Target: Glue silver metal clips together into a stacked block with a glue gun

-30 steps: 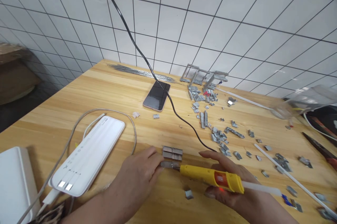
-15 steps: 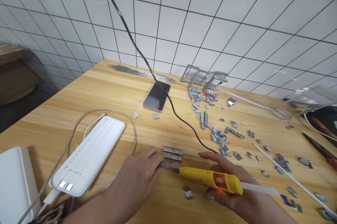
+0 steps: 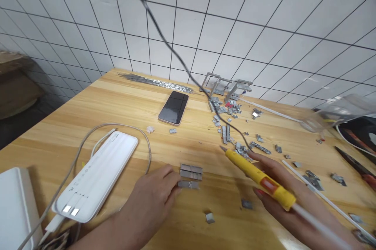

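Note:
My right hand (image 3: 302, 199) grips a yellow hot glue gun (image 3: 249, 169), pen-shaped, with a clear glue stick (image 3: 315, 222) sticking out of its back end. Its nozzle points up and to the left, above the wooden table and apart from the metal parts. The fingers of my left hand (image 3: 151, 193) are closed on the left end of a small grey metal strip (image 3: 188, 184); the fingertips are partly hidden. Just beyond that strip lies a folded metal piece (image 3: 191, 171). A small loose metal clip (image 3: 209, 218) rests nearer to me.
A white power bank (image 3: 100, 171) with cables lies left, a phone (image 3: 174, 107) farther back. Metal scraps (image 3: 242, 150) are scattered to the right, near small metal frames (image 3: 239, 85) and pliers (image 3: 351, 164). A black cord (image 3: 170, 48) hangs across to the glue gun.
My right hand has drawn the glue gun away from the metal strip, to the right, and its nozzle now tilts upward. The black cord swung right. My left hand stays at the strip.

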Motion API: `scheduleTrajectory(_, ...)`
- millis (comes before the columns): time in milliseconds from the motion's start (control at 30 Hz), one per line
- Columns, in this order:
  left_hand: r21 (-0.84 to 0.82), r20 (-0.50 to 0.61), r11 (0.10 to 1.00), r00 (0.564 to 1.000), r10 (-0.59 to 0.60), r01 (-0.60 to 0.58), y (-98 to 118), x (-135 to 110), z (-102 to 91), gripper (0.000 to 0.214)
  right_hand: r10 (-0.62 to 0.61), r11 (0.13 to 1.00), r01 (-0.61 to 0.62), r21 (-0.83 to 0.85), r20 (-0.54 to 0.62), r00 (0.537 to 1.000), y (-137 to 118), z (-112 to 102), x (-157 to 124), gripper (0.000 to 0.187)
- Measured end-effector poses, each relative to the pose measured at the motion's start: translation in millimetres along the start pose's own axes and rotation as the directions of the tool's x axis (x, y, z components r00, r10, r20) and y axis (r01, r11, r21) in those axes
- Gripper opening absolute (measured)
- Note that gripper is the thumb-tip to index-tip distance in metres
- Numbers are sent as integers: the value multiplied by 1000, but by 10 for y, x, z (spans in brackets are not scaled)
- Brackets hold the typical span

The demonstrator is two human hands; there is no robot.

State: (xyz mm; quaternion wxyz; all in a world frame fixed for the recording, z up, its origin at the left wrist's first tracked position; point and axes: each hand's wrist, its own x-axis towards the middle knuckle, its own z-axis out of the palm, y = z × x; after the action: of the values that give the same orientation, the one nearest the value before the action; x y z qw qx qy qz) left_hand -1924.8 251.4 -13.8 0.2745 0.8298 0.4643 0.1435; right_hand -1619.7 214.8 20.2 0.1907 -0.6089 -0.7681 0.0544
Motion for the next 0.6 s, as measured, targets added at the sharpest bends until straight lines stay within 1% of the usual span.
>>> scheduleTrajectory(100, 2, 16, 1000, 1000, -2, 2, 0, -2, -7, 23, -78, 984, 78, -163, 7, 997, 76, 28, 20, 49)
scheduleTrajectory(200, 10, 32, 1000, 999, -13, 13, 1, 0, -16, 24, -116, 966, 118, -230, 19, 993, 121, 76, 39, 52)
scheduleTrajectory(300, 17, 40, 1000, 999, -20, 19, 6, 4, -18, 24, -142, 957, 150, -249, 48, 989, 114, 117, 62, 58)
scheduleTrajectory(433, 22, 40, 1000, 999, -22, 21, 9, 2, -16, 22, -180, 953, 203, -225, 118, 976, 66, 164, 117, 71)
scheduleTrajectory(600, 9, 6, 1000, 1000, 4, -4, -1, -9, 0, 23, -160, 958, 201, -203, 200, 967, 80, 207, 223, 71)
